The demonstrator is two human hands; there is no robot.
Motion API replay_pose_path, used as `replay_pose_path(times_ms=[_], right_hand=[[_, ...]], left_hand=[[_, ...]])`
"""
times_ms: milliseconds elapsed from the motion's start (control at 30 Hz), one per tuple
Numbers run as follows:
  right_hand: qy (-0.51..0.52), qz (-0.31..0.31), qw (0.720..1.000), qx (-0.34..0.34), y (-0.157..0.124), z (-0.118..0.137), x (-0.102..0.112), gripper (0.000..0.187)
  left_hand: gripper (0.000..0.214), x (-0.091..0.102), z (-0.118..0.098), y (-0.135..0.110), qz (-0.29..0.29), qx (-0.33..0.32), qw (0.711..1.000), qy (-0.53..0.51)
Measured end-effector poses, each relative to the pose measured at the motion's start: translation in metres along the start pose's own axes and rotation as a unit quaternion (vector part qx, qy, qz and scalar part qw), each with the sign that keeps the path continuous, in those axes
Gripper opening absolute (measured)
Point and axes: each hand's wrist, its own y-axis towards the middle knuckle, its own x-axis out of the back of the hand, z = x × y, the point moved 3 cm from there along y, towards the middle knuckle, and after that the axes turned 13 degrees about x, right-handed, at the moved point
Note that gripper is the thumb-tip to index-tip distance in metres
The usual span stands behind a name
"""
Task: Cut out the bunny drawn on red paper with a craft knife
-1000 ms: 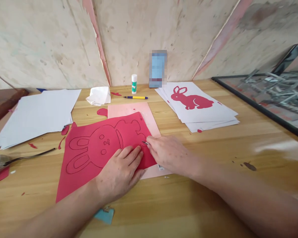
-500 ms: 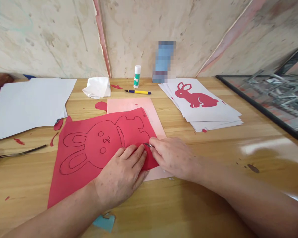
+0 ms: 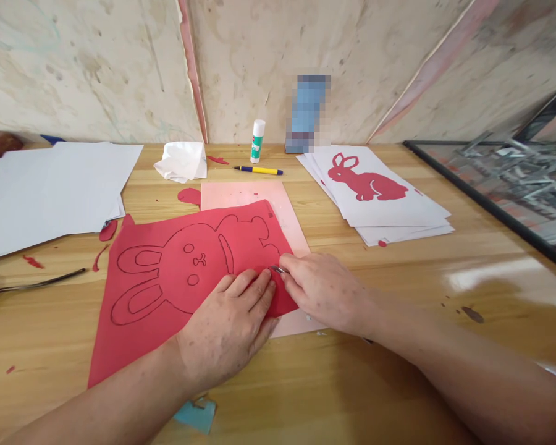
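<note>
A red sheet of paper (image 3: 134,352) with a rabbit outline drawn in dark lines lies over a pale pink board (image 3: 231,193). My left hand (image 3: 231,321) rests flat on the sheet's lower right part, fingers stretched over the rabbit's body. Just right of those fingertips, my right hand (image 3: 327,293) is closed around a craft knife (image 3: 278,269). Only the knife's metal tip shows, and it touches the red sheet near the outline; the handle is mostly hidden in my fist.
White sheets (image 3: 55,198) lie at left, near a crumpled tissue (image 3: 181,162). A glue stick (image 3: 257,142) stands behind a yellow pen (image 3: 259,170). At right, a red rabbit cutout (image 3: 375,185) lies on white paper, beside a black-edged frame (image 3: 495,213). Red scraps are scattered about.
Both hands keep almost the same places on the red sheet. The knife tip has barely shifted, and the camera view has moved very slightly.
</note>
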Motion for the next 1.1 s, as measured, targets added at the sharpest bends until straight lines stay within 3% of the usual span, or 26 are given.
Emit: replay_pose_path(times_ms=[1100], right_hand=[[-0.006, 0.063, 0.998, 0.0, 0.0064, 0.0064, 0.0087, 0.017]], left_hand=[[0.034, 0.0013, -0.0003, 0.0036, -0.001, 0.013, 1.0, -0.026]])
